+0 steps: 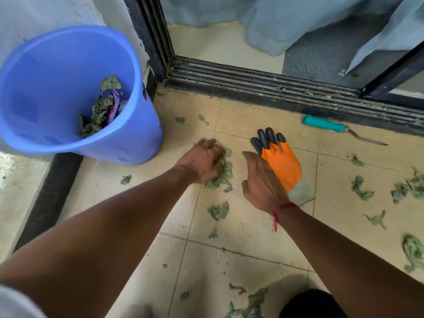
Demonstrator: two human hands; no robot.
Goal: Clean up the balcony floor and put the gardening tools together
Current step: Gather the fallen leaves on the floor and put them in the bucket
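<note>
Two bare forearms stretch out from below, low over the tiled floor, with a pale sleeve at the bottom left corner. The left hand is down on a clump of dry leaves, knuckles up, fingers curled into the pile, the fingertips a little blurred. Just beside it, the right hand stands on edge, fingers straight and held together, thumb apart, nothing in its grasp. A red thread circles that wrist.

Right behind the hand lies the orange glove, flat on the tiles, its black claw tips pointing toward the door. The hand covers the glove's near edge, and I cannot tell whether they touch.

Over by the dark door track lies a hand tool with a teal handle and a thin metal blade, lengthwise along the sill, well apart from the glove.

On the left stands the blue bucket, upright against the wall, near the left hand. Inside it, more dry leaves and a purple wrapper.

Loose scraps of leaf dot the tiles on the right, one larger curl at the right edge, another heap close at the bottom. A single piece sits between the two arms. Beyond the track hangs a pale blue curtain.
</note>
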